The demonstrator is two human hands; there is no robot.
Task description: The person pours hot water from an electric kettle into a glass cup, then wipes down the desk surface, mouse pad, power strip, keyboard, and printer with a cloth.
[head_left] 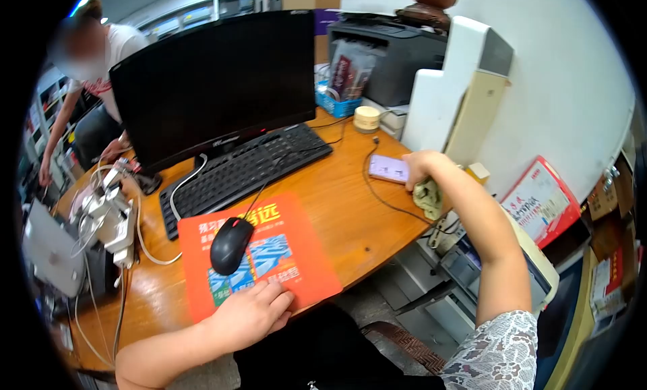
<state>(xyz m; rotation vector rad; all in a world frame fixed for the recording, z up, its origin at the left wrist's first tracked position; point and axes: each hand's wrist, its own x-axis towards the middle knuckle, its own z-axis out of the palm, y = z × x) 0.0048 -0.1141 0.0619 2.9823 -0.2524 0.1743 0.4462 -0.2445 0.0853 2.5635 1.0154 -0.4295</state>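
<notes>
My left hand (255, 311) lies on the lower edge of an orange printed booklet (313, 262), its fingers loosely stretched over the cover and holding nothing. A black mouse (231, 246) sits on that booklet, just beyond my fingers. Stretched out to the right, my right hand (422, 166) is closed on a crumpled green cloth (428, 198) at the desk's right edge. Most of its fingertips are hidden. Beside them, touching or nearly so, lies a flat purple phone-like thing (387, 167) with dark marks on its face.
A black monitor (216, 86) and keyboard (249, 177) stand behind the booklet on the wooden desk (364, 238). A cream jar (366, 119), a blue basket (339, 105) and a printer (391, 60) are farther back. Cables and a power strip (121, 231) crowd the left. Another person (125, 46) bends beyond the monitor.
</notes>
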